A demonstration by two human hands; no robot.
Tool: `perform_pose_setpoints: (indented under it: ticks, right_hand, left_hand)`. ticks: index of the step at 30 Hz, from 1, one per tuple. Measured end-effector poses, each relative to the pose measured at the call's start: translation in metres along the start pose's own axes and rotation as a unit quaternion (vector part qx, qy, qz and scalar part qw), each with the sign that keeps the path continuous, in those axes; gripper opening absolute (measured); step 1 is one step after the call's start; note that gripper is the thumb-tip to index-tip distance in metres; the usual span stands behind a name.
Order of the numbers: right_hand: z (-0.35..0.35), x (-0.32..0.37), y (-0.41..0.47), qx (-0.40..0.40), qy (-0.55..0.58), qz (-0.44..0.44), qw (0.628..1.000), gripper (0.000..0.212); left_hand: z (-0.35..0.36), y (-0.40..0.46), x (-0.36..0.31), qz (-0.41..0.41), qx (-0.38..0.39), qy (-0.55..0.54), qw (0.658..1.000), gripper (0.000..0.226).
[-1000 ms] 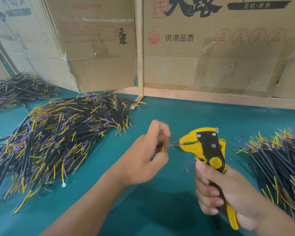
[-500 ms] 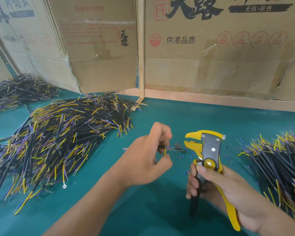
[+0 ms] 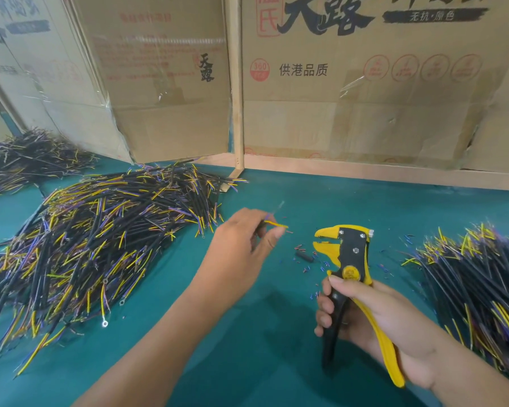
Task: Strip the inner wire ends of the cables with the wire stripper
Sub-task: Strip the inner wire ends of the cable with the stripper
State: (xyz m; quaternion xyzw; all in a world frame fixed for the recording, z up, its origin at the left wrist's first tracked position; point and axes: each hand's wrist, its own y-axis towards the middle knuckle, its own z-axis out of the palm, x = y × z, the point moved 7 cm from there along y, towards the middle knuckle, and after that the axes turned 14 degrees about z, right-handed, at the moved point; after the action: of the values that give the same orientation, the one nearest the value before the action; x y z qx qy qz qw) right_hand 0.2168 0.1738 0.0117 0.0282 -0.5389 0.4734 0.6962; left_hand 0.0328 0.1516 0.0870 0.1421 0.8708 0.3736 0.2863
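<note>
The left hand [image 3: 241, 242] reaches forward, thumb and fingers pinching a thin yellow-and-purple cable end [image 3: 275, 224]. The right hand [image 3: 373, 315], nearer the green table's front edge, grips the yellow-and-black wire stripper [image 3: 347, 259] upright by its handles.

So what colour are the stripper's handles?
One handle yellow, one black on the stripper, head view.

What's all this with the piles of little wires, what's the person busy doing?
A person is stripping wire ends by hand. The right hand grips a yellow and black wire stripper, its jaws open and apart from any wire. The left hand pinches one short cable, with its yellow and purple inner wires sticking out. Big heaps of cables lie on the green table, one to the left and one to the right, with insulation scraps near the tool.
</note>
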Motion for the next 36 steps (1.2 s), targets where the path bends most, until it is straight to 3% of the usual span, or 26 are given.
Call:
perform_pose_setpoints:
  ticks: [3,6,8,10,14,26,36]
  right_hand:
    - [-0.001,0.000,0.001,0.003,0.003,0.003,1.000,0.020]
    - [0.000,0.000,0.002,0.009,0.006,0.005,1.000,0.019]
    - [-0.002,-0.002,0.002,0.012,0.015,0.011,1.000,0.019]
    - [-0.003,-0.003,0.002,0.016,0.019,0.017,1.000,0.019]
    - [-0.004,-0.003,0.004,0.015,0.022,0.022,0.999,0.021]
    - [-0.009,-0.006,0.008,0.015,0.028,0.032,0.999,0.022]
    - [-0.017,-0.011,0.019,0.041,0.033,0.043,0.998,0.031]
  left_hand:
    - [-0.009,-0.004,0.025,-0.106,-0.036,0.008,0.994,0.038]
    - [-0.007,-0.014,0.050,-0.240,-0.018,-0.078,0.967,0.041]
    - [-0.008,-0.018,0.061,-0.278,0.031,-0.021,0.960,0.045]
    - [-0.021,-0.019,0.069,-0.294,0.018,0.016,0.955,0.049]
    - [-0.019,-0.021,0.072,-0.349,-0.061,-0.218,0.909,0.050]
    - [0.007,-0.023,0.057,-0.384,-0.060,-0.413,0.823,0.050]
    - [0.024,-0.023,0.057,-0.374,-0.064,-0.421,0.824,0.050]
